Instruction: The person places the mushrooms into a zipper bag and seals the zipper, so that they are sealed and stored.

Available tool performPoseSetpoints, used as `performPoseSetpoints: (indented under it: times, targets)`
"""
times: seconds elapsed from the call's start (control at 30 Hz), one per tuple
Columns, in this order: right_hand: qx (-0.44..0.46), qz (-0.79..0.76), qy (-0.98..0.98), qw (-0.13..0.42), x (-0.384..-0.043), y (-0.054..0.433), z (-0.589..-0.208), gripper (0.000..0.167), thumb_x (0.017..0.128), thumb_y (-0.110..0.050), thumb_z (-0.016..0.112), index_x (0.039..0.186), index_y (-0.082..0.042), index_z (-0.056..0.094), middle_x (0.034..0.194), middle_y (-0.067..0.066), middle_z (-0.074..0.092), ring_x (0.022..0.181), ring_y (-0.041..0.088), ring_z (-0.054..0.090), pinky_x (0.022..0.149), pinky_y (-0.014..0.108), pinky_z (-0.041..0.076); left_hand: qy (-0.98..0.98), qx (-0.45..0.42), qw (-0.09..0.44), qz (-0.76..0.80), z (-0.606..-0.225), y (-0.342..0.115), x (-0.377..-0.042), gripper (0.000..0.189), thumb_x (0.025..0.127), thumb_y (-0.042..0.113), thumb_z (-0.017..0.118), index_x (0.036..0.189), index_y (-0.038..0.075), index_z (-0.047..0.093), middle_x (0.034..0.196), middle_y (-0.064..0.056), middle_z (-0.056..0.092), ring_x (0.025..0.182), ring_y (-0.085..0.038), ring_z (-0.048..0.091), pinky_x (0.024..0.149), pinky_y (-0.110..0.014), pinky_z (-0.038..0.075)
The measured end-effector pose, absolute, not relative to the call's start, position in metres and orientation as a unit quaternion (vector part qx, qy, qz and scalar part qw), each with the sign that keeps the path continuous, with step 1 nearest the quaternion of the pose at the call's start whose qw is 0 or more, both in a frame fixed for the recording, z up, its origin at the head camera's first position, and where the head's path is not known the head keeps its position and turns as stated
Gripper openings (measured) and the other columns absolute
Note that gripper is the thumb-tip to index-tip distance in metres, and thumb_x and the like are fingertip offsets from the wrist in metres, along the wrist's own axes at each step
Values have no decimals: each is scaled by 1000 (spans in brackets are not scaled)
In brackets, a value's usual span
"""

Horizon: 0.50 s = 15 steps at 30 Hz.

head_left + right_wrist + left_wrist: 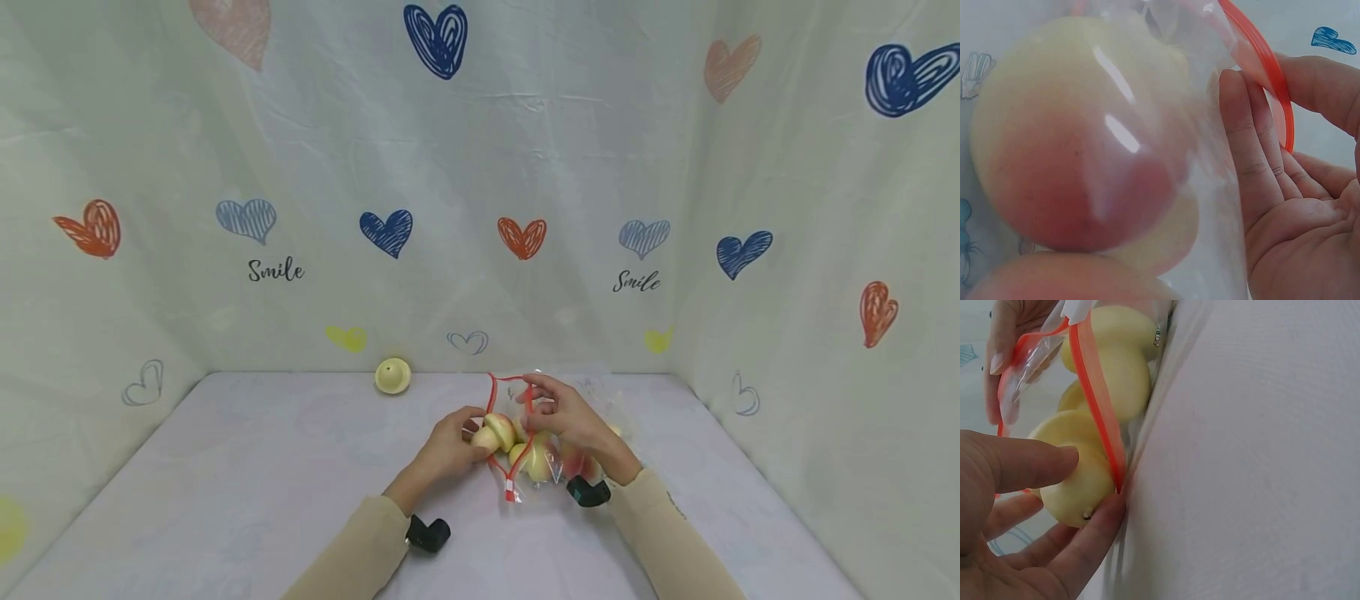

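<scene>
A clear zip bag (pixel 556 468) with a red zip edge lies on the table, its mouth spread towards the left. Inside are several mushroom-shaped pieces (pixel 1079 144), pale yellow blushing to red. My left hand (pixel 452 443) pinches a pale yellow toy mushroom (pixel 1079 487) between thumb and fingers at the bag's mouth, its stem end facing the palm. My right hand (pixel 564 412) holds the red edge (pixel 1279 87) at the far side of the mouth, the thumb on one side and the fingers on the other. Glare on the plastic partly hides the contents.
Another pale yellow toy mushroom (pixel 392 376) lies at the table's back edge, left of the bag, stem up. Behind the white table (pixel 300 467) hangs a curtain (pixel 465 150) printed with hearts. Black wrist devices (pixel 429 534) sit on both sleeves.
</scene>
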State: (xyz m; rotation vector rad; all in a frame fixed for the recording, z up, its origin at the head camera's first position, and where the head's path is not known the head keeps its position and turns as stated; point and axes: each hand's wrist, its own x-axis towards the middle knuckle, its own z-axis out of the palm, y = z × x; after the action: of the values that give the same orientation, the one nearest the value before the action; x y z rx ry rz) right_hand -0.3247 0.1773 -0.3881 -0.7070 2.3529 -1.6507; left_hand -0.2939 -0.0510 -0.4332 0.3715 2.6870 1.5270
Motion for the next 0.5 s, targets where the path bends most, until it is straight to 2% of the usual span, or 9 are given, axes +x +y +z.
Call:
performPoseSetpoints:
  times: [0.13, 0.33, 0.5]
  targets:
    - [-226, -556, 795, 92, -323, 177, -388, 69, 84, -6, 69, 145, -10, 36, 124, 24, 53, 83, 24, 64, 77, 32, 55, 866, 129, 16, 482, -434, -53, -294, 59, 76, 4, 75, 130, 11, 53, 104, -8, 58, 98, -25, 60, 82, -41, 52]
    - [-231, -561, 789, 94, -323, 178, -388, 69, 84, -6, 69, 145, -7, 35, 124, 25, 51, 82, 25, 63, 77, 32, 54, 875, 132, 25, 465, -434, -54, -294, 59, 77, 6, 76, 131, 14, 53, 101, -3, 57, 97, -22, 58, 84, -40, 51]
    - [-228, -556, 794, 89, -323, 178, -388, 69, 84, -5, 69, 144, -9, 36, 124, 24, 52, 83, 24, 64, 77, 31, 55, 876, 153, 9, 458, -433, -53, -294, 57, 78, 5, 75, 130, 12, 54, 101, -4, 59, 95, -21, 58, 84, -39, 51]
